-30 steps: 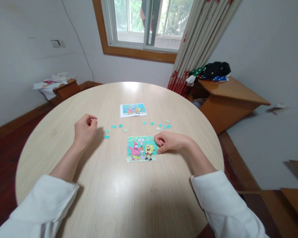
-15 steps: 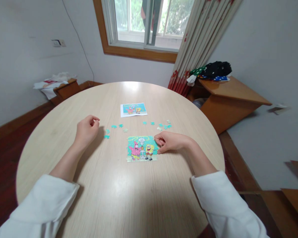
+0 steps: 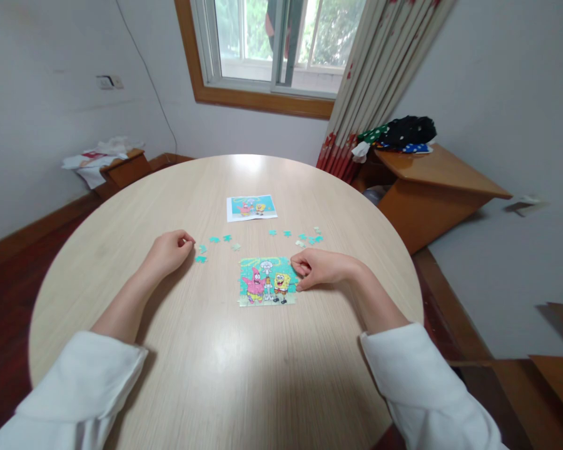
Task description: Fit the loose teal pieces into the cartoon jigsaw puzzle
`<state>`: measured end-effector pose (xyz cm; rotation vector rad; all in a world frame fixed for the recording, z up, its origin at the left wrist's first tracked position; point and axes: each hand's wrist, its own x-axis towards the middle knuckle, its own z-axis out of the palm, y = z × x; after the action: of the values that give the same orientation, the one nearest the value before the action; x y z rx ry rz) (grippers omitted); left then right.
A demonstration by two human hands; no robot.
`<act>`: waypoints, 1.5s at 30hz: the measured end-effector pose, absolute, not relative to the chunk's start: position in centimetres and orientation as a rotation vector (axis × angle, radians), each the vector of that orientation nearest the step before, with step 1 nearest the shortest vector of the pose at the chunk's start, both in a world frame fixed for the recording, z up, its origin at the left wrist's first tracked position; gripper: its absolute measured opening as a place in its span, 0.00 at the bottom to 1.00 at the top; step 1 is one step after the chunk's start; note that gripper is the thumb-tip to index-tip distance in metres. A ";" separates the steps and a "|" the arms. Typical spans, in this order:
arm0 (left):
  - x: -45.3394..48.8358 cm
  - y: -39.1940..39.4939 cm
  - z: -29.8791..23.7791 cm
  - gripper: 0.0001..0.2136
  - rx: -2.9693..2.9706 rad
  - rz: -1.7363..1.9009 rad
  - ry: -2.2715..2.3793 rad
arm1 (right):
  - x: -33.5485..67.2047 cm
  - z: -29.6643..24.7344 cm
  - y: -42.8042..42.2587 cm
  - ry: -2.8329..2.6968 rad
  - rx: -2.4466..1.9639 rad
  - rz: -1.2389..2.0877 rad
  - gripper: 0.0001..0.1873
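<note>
A partly assembled jigsaw puzzle [image 3: 268,282] with cartoon characters lies flat in the middle of the table. My right hand [image 3: 319,267] rests at its right edge, fingers curled and closed against the border, thumb at the lower part. To the left, my left hand [image 3: 173,249] is closed, its fingertips bunched just beside several loose puzzle pieces [image 3: 201,259]. Whether anything sits between those fingertips is hidden. More loose pieces, teal and pale, lie above the puzzle, including a cluster [image 3: 311,239] beyond my right hand.
A printed reference picture [image 3: 252,207] of the same scene lies farther back on the round wooden table [image 3: 201,375]. Behind stand a window and a curtain [image 3: 375,75]. At the right is a wooden cabinet [image 3: 445,178] with clothes on it; a small stool [image 3: 126,170] stands at the left.
My left hand has moved down and slightly right, closer to the loose pieces on the left. My right hand has stayed at the puzzle's edge.
</note>
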<state>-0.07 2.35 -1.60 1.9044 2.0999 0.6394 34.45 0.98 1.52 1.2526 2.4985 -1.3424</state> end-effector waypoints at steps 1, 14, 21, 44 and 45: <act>-0.1 2.4 -1.7 0.10 1.904 0.645 2.094 | 34.5 1.6 1.0 2.499 1.253 -1.347 0.19; -0.1 2.4 -1.6 0.08 1.877 0.654 2.100 | 35.4 0.4 1.7 2.716 1.736 -1.525 0.17; 0.1 2.3 -1.4 0.07 1.881 0.671 2.101 | 37.8 -1.1 4.3 2.632 2.786 -0.920 0.04; -0.1 2.4 -1.6 0.08 1.880 0.697 2.070 | 39.2 -1.8 4.8 2.538 2.694 -0.403 0.16; 0.0 2.4 -1.6 0.08 1.880 0.700 2.070 | 39.3 -1.9 4.9 2.527 2.704 -0.393 0.17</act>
<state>-0.04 2.36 -1.57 1.8804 2.0697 0.7003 39.26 4.88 -1.89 2.7042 2.5270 -0.3934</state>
